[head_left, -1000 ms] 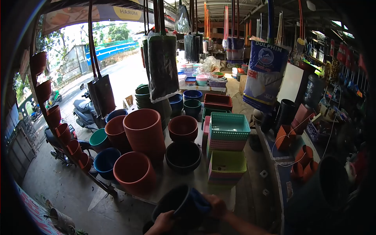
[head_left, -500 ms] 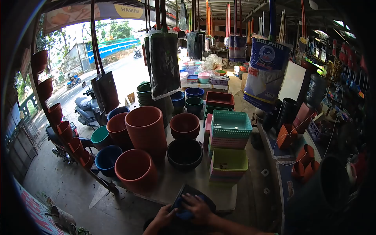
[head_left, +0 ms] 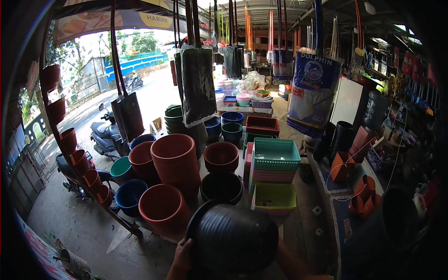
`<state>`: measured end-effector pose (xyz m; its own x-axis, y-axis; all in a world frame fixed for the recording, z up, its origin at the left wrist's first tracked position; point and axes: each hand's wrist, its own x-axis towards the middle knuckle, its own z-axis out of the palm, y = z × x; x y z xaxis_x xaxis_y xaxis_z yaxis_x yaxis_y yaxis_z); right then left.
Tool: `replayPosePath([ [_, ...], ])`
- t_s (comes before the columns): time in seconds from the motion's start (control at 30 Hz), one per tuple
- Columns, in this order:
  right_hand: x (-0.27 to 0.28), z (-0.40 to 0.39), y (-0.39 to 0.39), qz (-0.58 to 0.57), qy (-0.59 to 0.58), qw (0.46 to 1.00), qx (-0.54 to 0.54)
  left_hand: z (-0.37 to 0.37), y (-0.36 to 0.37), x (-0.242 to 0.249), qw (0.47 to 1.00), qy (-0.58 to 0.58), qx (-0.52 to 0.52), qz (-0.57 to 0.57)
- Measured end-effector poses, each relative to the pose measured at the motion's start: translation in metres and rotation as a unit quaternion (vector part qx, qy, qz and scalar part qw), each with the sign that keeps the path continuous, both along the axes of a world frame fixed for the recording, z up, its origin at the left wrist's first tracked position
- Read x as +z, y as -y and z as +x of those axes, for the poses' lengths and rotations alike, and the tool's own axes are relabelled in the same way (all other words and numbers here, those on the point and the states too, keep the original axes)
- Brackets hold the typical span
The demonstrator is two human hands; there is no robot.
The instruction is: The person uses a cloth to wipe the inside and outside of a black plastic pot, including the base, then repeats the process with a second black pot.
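A ribbed black plant pot (head_left: 235, 238) is raised in front of me, lying on its side with its rim toward the upper left. My left hand (head_left: 183, 254) is closed on the rim at the pot's lower left. My right hand (head_left: 285, 256) is at the pot's right side, its fingers hidden behind the pot. Just beyond stand a wide terracotta-coloured pot (head_left: 163, 210), a black pot (head_left: 221, 187) partly covered by the raised one, and a stack of baskets with a yellow-green one (head_left: 274, 196) on top.
Tall stacked terracotta-coloured pots (head_left: 175, 158), a blue pot (head_left: 130, 198) and a teal basket stack (head_left: 275, 151) crowd the low table. Packaged goods (head_left: 311, 93) hang overhead on poles. At left, a post (head_left: 119, 219) carries small pots; a scooter (head_left: 106, 133) stands beyond.
Both hands were lower, the right one spread on a dark blue item over a dark object. Now the black pot is up and tilted, covering the table's front. The view has shifted slightly.
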<state>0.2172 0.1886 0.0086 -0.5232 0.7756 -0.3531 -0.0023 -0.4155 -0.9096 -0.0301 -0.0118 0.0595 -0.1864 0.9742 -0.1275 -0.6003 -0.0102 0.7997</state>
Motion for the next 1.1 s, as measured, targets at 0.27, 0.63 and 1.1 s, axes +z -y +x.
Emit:
replayPosePath([
  [0.27, -0.047, -0.031, 0.105, 0.284, 0.047, 0.943, -0.166, 0.023, -0.026, 0.004, 0.986, 0.128, 0.093, 0.046],
  [0.63, 0.050, -0.058, 0.156, 0.668, 0.274, 0.692, 0.010, 0.031, -0.037, -0.009, 0.970, -0.165, 0.150, -0.100],
  [1.1, -0.022, 0.030, -0.041, 0.268, 0.061, 0.942, 0.191, -0.030, 0.010, 0.009, 0.990, -0.065, -0.115, -0.055],
])
